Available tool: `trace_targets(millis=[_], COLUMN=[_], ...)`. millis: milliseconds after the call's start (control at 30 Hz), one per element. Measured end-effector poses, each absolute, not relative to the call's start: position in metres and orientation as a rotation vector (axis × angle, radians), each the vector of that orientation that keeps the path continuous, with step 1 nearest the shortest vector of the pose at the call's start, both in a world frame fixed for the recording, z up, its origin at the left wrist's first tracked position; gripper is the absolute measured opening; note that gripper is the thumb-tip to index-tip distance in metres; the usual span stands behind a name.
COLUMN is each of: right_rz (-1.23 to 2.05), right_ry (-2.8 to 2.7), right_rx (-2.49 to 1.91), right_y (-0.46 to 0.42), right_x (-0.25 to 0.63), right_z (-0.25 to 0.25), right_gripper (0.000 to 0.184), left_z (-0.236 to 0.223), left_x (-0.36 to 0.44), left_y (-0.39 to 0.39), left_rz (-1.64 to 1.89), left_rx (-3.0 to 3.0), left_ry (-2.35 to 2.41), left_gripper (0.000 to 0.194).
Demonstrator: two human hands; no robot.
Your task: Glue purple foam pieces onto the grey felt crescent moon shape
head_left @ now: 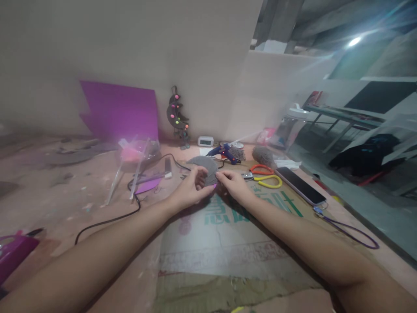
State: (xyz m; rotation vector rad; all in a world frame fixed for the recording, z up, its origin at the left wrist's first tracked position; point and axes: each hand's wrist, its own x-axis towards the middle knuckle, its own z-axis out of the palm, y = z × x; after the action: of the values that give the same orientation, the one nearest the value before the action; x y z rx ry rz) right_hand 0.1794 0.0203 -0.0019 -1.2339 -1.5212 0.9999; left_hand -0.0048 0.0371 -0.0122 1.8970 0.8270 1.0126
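A flat grey piece with a rounded edge, seemingly felt, is held up over the cardboard between my hands. My left hand grips it from the left, thumb along the lower edge and fingers curled. At its right edge, my right hand pinches with thumb and fingertips. A sliver of purple shows at the lower edge by the thumb. Just behind the piece lies a blue hot glue gun. Pliers with one orange and one yellow handle rest right of my right hand.
Printed cardboard lies under my hands. A phone with a purple strap is at the right edge. Black cable runs across the left side. A purple sheet, crescent ornament and small clock stand along the wall.
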Motion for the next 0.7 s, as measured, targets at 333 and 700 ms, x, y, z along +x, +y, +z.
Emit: trace_targets(millis=[333,700], right_rz=[1.022,0.928], right_ry=[-1.583,-1.684], right_rx=[-1.189,-1.247], right_y=[0.0187,0.0166], right_x=[0.1782,0.1789], right_z=[-0.0043,-0.0021], right_gripper=[0.035,0.032], left_z=[-0.0166,-0.0144], left_x=[-0.0014,-0.0030], left_y=[0.0352,0.0353], left_rz=[1.006,1.035], left_rx=[2.009,2.029], left_ry=[0.772,0.835], left_gripper=[0.032,0.023])
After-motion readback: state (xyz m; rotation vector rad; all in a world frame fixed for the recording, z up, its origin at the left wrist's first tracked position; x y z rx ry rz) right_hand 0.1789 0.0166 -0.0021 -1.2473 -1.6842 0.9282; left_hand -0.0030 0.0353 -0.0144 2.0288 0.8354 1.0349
